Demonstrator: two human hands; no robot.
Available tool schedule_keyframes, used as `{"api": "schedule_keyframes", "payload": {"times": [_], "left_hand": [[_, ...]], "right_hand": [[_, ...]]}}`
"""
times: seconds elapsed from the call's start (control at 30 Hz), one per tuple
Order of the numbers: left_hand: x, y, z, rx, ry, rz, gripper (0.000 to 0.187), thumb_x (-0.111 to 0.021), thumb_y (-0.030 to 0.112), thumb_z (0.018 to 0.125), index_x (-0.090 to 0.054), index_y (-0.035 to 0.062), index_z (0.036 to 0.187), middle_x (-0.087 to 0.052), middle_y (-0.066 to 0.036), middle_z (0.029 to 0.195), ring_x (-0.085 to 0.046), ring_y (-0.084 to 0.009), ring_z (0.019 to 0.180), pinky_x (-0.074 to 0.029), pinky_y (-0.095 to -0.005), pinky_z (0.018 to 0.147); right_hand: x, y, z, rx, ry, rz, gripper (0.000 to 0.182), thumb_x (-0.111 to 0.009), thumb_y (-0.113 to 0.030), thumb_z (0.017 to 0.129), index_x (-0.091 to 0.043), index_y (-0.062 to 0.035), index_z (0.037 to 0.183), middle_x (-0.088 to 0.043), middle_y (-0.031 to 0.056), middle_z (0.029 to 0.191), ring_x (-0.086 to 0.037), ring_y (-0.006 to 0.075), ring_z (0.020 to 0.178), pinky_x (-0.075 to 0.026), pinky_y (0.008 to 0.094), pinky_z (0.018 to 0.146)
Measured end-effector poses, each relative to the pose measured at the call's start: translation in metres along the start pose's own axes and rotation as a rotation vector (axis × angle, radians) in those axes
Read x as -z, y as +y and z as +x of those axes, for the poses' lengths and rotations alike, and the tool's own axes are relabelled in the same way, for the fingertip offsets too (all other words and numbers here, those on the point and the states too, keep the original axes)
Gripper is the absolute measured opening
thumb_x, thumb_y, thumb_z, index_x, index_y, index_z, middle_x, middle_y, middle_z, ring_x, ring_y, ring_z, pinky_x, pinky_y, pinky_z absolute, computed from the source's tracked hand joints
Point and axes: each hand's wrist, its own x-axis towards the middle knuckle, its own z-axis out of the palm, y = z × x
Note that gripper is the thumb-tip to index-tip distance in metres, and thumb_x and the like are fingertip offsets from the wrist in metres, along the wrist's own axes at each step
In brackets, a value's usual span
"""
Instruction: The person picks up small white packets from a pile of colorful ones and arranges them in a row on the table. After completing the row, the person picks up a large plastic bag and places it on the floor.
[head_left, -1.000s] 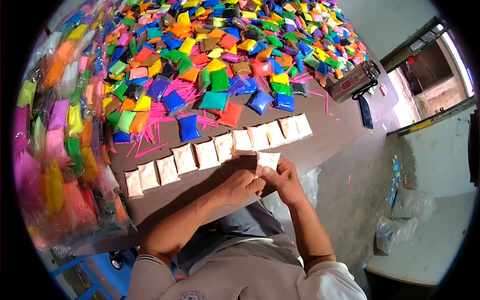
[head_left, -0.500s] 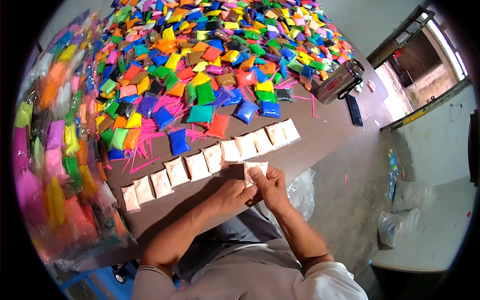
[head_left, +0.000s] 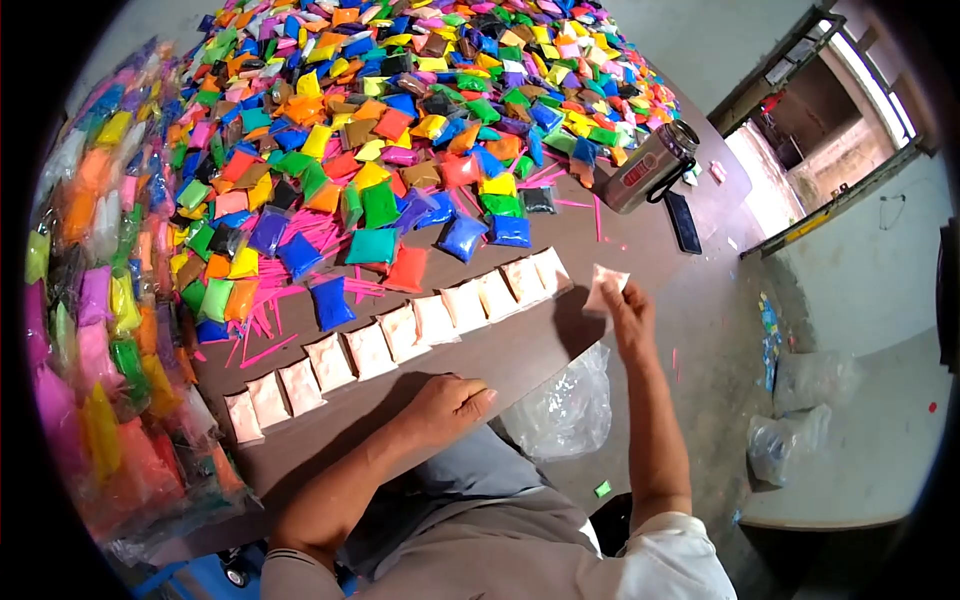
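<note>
My right hand pinches a small pale pink packet by its lower right side, holding it up past the right end of a row. That row is made of several like packets lying side by side along the table's near part. My left hand rests at the table's near edge, its fingers curled in and the thumb laid along them. Nothing shows in it, and it is apart from the row.
A large heap of coloured packets covers the far table, with pink strips among them. Bagged packets line the left side. A steel flask and a phone are at the right. A clear bag hangs below the edge.
Both hands were together on the pale pink packet. My right hand has carried it right and away from me, while my left hand has let go and drawn back slightly.
</note>
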Motion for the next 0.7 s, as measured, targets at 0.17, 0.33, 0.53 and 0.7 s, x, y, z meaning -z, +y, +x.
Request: {"api": "schedule_keyframes", "payload": {"times": [0.17, 0.33, 0.53, 0.7], "left_hand": [[0.004, 0.009, 0.001, -0.002, 0.009, 0.018, 0.035, -0.050, 0.028, 0.097, -0.051, 0.0003, 0.075, -0.052, -0.019, 0.069, -0.053, -0.0388, 0.068, -0.043, -0.0438, 0.066], [0.001, 0.005, 0.000, -0.031, 0.049, 0.032, 0.033, -0.052, 0.026, 0.096, -0.051, 0.0004, 0.075, -0.053, -0.019, 0.070, -0.053, -0.0380, 0.068, -0.043, -0.0438, 0.066], [-0.003, 0.001, -0.002, -0.073, 0.096, 0.014, 0.030, -0.055, 0.022, 0.094, -0.049, 0.0012, 0.074, -0.052, -0.018, 0.069, -0.053, -0.0378, 0.068, -0.043, -0.0436, 0.065], [-0.009, -0.004, -0.004, -0.081, 0.118, 0.002, 0.028, -0.057, 0.018, 0.093, -0.046, 0.0013, 0.073, -0.047, -0.017, 0.067, -0.050, -0.0361, 0.065, -0.043, -0.0434, 0.065]], "right_hand": [[0.001, 0.012, 0.050, 0.099, -0.062, -0.042, 0.035, -0.068, -0.021, 0.093, -0.060, 0.0040, 0.116, -0.062, 0.0005, 0.087, -0.054, 0.0071, 0.078, -0.044, 0.0237, 0.067], [-0.007, 0.034, 0.074, 0.165, -0.172, -0.357, 0.036, -0.070, -0.017, 0.090, -0.059, 0.0030, 0.118, -0.064, 0.0060, 0.094, -0.059, 0.0129, 0.082, -0.048, 0.0270, 0.074], [-0.019, 0.019, 0.063, 0.390, -0.007, -0.622, 0.032, -0.067, -0.021, 0.090, -0.064, 0.0003, 0.114, -0.064, 0.0173, 0.110, -0.063, 0.0295, 0.100, -0.048, 0.0371, 0.089], [-0.028, 0.019, 0.049, 0.521, -0.092, -0.809, 0.042, -0.059, -0.026, 0.093, -0.056, 0.0013, 0.125, -0.048, 0.0279, 0.136, -0.044, 0.0433, 0.128, -0.034, 0.0468, 0.108]]}}
